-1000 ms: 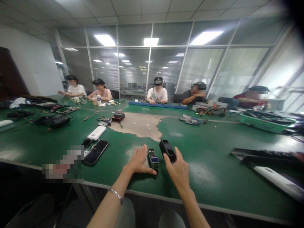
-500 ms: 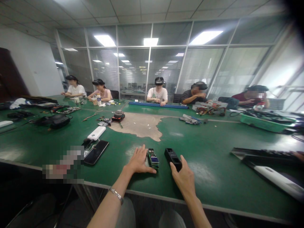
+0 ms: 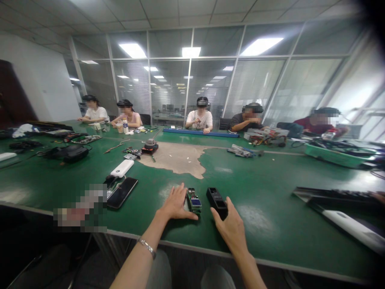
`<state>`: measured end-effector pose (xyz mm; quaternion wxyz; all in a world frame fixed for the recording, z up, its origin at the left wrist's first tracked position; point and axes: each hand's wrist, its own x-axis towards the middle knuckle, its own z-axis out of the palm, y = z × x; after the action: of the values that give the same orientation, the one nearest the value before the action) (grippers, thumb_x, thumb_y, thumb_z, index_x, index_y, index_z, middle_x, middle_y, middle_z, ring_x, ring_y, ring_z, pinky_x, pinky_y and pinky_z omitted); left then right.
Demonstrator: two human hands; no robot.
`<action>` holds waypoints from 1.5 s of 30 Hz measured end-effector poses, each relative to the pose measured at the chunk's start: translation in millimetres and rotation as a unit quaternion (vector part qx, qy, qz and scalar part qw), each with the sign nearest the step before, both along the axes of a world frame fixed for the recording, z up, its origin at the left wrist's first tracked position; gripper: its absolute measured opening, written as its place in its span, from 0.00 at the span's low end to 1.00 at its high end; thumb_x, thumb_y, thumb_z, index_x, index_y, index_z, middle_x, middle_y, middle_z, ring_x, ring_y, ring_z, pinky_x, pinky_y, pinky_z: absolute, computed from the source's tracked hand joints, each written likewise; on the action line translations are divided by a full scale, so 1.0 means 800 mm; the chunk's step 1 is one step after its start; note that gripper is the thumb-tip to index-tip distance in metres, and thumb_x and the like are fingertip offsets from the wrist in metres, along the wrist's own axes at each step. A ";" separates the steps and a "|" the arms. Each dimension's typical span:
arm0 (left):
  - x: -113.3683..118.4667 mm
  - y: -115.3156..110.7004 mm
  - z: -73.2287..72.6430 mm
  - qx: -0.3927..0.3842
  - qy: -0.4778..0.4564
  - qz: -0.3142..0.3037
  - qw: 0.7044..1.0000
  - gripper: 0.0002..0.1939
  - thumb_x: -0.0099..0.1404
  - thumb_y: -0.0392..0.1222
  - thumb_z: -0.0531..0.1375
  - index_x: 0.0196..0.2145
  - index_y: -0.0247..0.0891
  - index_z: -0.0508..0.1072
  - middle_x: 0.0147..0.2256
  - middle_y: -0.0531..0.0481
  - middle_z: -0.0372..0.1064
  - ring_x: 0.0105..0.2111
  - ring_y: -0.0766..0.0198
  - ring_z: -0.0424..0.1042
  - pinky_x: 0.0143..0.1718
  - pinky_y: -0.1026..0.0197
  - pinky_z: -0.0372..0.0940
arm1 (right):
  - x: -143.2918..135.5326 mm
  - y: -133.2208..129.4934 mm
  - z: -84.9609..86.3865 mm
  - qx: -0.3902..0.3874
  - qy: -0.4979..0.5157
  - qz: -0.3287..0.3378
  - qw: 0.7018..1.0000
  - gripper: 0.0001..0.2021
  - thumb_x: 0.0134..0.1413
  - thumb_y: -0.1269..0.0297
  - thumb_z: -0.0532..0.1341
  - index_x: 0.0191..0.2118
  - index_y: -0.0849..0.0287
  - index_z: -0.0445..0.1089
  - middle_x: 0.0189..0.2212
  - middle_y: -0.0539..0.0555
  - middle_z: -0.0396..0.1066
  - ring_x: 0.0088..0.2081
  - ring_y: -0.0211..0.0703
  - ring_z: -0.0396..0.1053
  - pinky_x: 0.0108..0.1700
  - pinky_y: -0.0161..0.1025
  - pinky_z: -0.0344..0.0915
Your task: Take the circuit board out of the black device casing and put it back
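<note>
A small green circuit board (image 3: pixel 194 200) with a blue-lit little screen lies on the table before me. My left hand (image 3: pixel 175 204) rests flat along its left side, fingers stretched and thumb reaching past its near end. Whether the fingers touch the board I cannot tell. To the right lies a narrow black plastic housing (image 3: pixel 217 200) with rectangular openings in its top. Around its near end is my right hand (image 3: pixel 230 220), thumb on the left side and fingers on the right. The palm hides part of that end.
Left on the green table (image 3: pixel 264 184) are a black phone (image 3: pixel 122 192) and a white power bank (image 3: pixel 122 168). A speaker-like part (image 3: pixel 149 146) stands farther back. Black metal pieces (image 3: pixel 319 204) and a green basket (image 3: pixel 333 155) are at right. Several people sit across.
My right hand and the black housing have shifted slightly left, toward the circuit board. My left hand and the board stay put. Across the table, a person in white has raised one hand.
</note>
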<state>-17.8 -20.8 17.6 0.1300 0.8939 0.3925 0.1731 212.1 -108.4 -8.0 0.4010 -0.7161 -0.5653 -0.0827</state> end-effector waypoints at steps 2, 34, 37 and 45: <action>0.000 0.000 0.000 -0.001 0.001 -0.002 1.000 0.66 0.41 0.80 0.57 0.66 0.33 0.43 0.67 0.35 0.33 0.67 0.44 0.35 0.65 0.42 0.33 | -0.001 -0.001 0.002 0.015 -0.004 0.003 1.000 0.38 0.54 0.46 0.56 0.63 0.70 0.53 0.56 0.69 0.63 0.55 0.56 0.63 0.56 0.50 0.60; 0.000 0.004 -0.009 -0.012 -0.049 -0.008 0.999 0.72 0.43 0.67 0.65 0.65 0.34 0.20 0.67 0.33 0.31 0.67 0.45 0.36 0.64 0.39 0.34 | -0.114 0.005 0.079 -0.034 0.002 0.056 0.998 0.31 0.57 0.56 0.55 0.62 0.67 0.53 0.51 0.66 0.69 0.50 0.53 0.69 0.50 0.45 0.64; 0.001 0.002 -0.007 -0.010 -0.061 -0.009 0.998 0.73 0.44 0.64 0.65 0.63 0.35 0.15 0.67 0.34 0.33 0.67 0.46 0.36 0.64 0.39 0.34 | -0.115 0.003 0.072 -0.034 -0.003 0.061 0.998 0.31 0.57 0.56 0.54 0.63 0.67 0.52 0.51 0.66 0.69 0.51 0.53 0.68 0.50 0.45 0.64; 0.001 -0.003 -0.002 -0.003 -0.050 -0.011 0.999 0.71 0.44 0.57 0.66 0.63 0.36 0.14 0.67 0.35 0.29 0.67 0.45 0.35 0.64 0.39 0.33 | -0.112 0.001 0.037 -0.024 -0.012 0.070 0.997 0.32 0.56 0.58 0.54 0.63 0.68 0.51 0.52 0.66 0.67 0.52 0.54 0.66 0.50 0.46 0.64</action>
<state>-16.9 -23.2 15.9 0.1541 0.8881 0.3760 0.2148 122.5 -107.4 21.6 0.3814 -0.6832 -0.6207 -0.0496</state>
